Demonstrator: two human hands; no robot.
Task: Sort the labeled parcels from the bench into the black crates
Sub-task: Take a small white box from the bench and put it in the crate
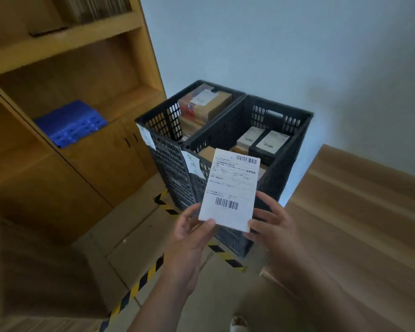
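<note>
The person is holding one labeled parcel (230, 190) in front of the two black crates (228, 149), label side up, so the sorting is looking well under way but not finished. The left hand (192, 233) is pinching the parcel's near left corner, thumb on top and fingers underneath; the right hand (271, 224) is gripping the near right corner and edge, fingers curling beneath it. The parcel is hovering over the front rim of the right crate (283, 149), not yet released.

Both crates are already carrying goods: brown cardboard boxes (206, 104) are sitting stacked high in the left crate (163, 121), and flatter boxes, two pale ones (261, 140) among them, are lying lower in the right one. How many parcels are waiting on the table cannot be told, since only a strip of its pale wood-grain top (359, 224) is showing.

The parcel is looking thin, flat and rectangular, its white paper label printed with barcodes and fine text. The crates are rigid plastic with perforated lattice walls and handle slots, each wearing a handwritten paper tag (192, 164) at its front corner.
</note>
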